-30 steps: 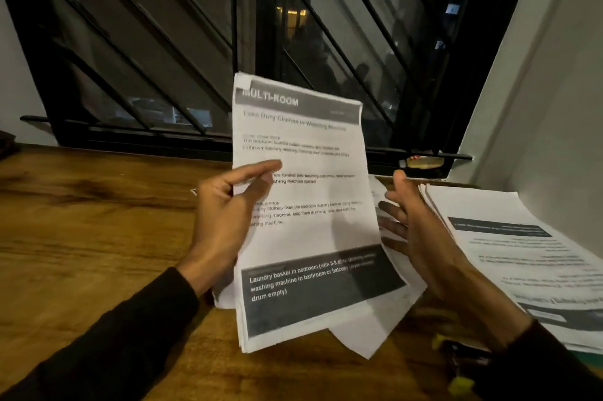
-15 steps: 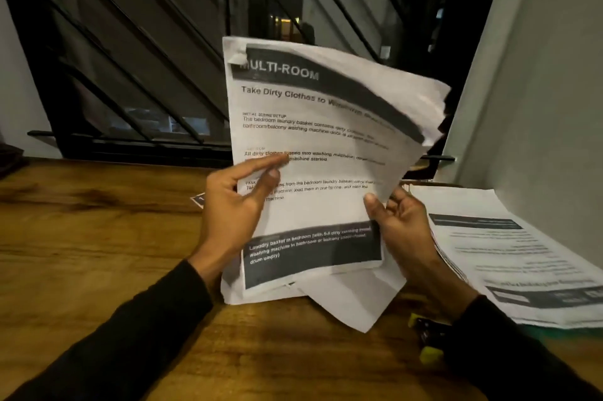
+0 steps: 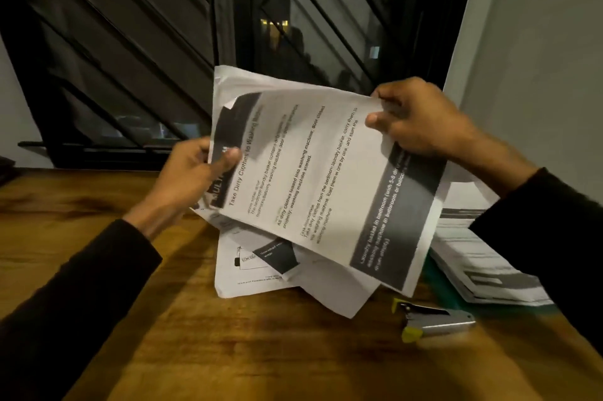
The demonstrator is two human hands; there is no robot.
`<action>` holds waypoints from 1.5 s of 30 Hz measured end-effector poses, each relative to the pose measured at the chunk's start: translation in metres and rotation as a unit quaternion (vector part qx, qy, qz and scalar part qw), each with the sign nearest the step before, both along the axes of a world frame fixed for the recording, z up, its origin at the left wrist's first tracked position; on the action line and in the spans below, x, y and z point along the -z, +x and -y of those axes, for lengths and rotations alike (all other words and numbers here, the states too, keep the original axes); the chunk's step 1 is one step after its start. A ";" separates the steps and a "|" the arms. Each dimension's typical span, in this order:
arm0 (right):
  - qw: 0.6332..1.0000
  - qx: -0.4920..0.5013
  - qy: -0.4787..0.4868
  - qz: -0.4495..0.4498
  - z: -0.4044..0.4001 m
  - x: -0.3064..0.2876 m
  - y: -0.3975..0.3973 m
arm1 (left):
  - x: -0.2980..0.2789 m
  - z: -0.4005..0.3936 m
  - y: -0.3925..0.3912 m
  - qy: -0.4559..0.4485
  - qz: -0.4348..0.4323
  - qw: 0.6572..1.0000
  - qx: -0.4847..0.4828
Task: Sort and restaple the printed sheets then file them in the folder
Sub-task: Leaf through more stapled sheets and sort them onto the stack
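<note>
Both hands clamped on the printed sheets [image 3: 313, 178] — left hand [image 3: 192, 178] pinching one edge; right hand [image 3: 421, 119] the opposite — stapler [image 3: 437, 324] lying on the wooden table [image 3: 130, 319].

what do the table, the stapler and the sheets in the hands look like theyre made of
Table: wood or wood-look laminate, fairly smooth; brown grain streaks and a soft sheen, so which one stays open.
Stapler: seemingly grey metal body with a dull shine, and yellow-green ends, probably plastic.
Sheets: thin matte white paper with black print; they bend and crease where the left hand and right hand pinch them.
</note>
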State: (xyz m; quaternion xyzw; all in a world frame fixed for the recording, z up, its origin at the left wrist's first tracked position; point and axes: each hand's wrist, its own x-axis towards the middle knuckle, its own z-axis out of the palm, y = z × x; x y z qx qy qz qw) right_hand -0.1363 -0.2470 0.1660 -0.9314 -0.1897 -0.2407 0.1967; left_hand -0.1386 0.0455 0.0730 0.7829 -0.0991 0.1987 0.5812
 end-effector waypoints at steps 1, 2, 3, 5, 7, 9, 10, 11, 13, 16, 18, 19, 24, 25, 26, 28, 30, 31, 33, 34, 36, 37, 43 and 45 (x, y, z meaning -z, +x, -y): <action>1.000 0.001 0.007 0.013 0.002 0.000 0.000 | 0.009 0.002 0.001 -0.043 -0.010 0.999 0.008; 0.999 0.005 0.025 0.042 0.005 0.003 0.001 | 0.018 0.003 0.002 -0.081 -0.018 0.996 0.010; 0.995 0.016 0.044 0.083 0.008 0.007 0.002 | 0.027 0.005 0.003 -0.110 -0.027 0.994 0.008; 0.983 0.077 0.096 0.136 0.019 0.026 0.005 | 0.044 0.010 0.003 -0.151 -0.050 0.987 -0.002; 0.970 0.108 0.211 0.060 0.030 0.052 0.005 | 0.057 0.013 0.002 -0.175 -0.062 0.982 -0.014; 0.929 0.052 0.357 -0.079 0.035 0.079 0.003 | 0.063 0.017 0.000 -0.180 -0.061 0.982 -0.015; 0.907 0.023 0.397 -0.136 0.035 0.090 0.001 | 0.064 0.020 -0.001 -0.180 -0.058 0.982 -0.016; 0.892 0.005 0.420 -0.166 0.034 0.098 -0.001 | 0.064 0.022 -0.002 -0.179 -0.053 0.982 -0.019; 0.871 -0.004 0.464 -0.160 0.033 0.102 0.002 | 0.060 0.025 -0.002 -0.178 -0.047 0.983 -0.027; 0.859 -0.011 0.504 -0.091 0.035 0.086 0.012 | 0.049 0.025 -0.002 -0.187 -0.022 0.982 -0.021; 0.872 -0.019 0.486 -0.057 0.037 0.080 0.015 | 0.050 0.024 -0.002 -0.197 -0.011 0.980 -0.018; 0.882 -0.016 0.467 -0.056 0.037 0.084 0.016 | 0.055 0.024 -0.003 -0.189 -0.018 0.982 -0.023; 0.891 0.022 0.428 -0.150 0.042 0.142 0.017 | 0.089 0.026 -0.007 -0.102 -0.102 0.989 -0.034; 0.888 0.028 0.433 -0.148 0.042 0.146 0.018 | 0.087 0.025 -0.005 -0.092 -0.111 0.989 -0.031; 0.888 0.035 0.437 -0.140 0.041 0.145 0.019 | 0.084 0.024 -0.003 -0.086 -0.115 0.989 -0.025; 0.893 0.054 0.431 -0.119 0.040 0.135 0.024 | 0.079 0.023 0.000 -0.091 -0.123 0.988 -0.015; 0.894 0.076 0.426 -0.115 0.039 0.125 0.030 | 0.079 0.025 0.002 -0.100 -0.133 0.986 -0.010; 0.893 0.087 0.425 -0.124 0.040 0.121 0.033 | 0.079 0.025 0.001 -0.100 -0.139 0.985 -0.006; 0.893 0.113 0.408 -0.151 0.041 0.117 0.038 | 0.078 0.026 -0.005 -0.113 -0.157 0.981 0.010; 0.895 0.130 0.392 -0.170 0.043 0.117 0.040 | 0.078 0.025 -0.007 -0.136 -0.174 0.975 0.028; 0.896 0.163 0.354 -0.211 0.047 0.122 0.042 | 0.077 0.023 -0.014 -0.173 -0.215 0.958 0.074; 0.893 0.175 0.343 -0.232 0.049 0.126 0.044 | 0.077 0.023 -0.017 -0.166 -0.232 0.953 0.101; 0.948 0.213 0.125 -0.200 0.049 0.127 0.018 | 0.080 0.035 -0.024 -0.090 -0.268 0.953 0.108; 0.963 0.154 0.091 -0.203 0.050 0.117 -0.015 | 0.083 0.036 -0.024 -0.099 -0.268 0.953 0.104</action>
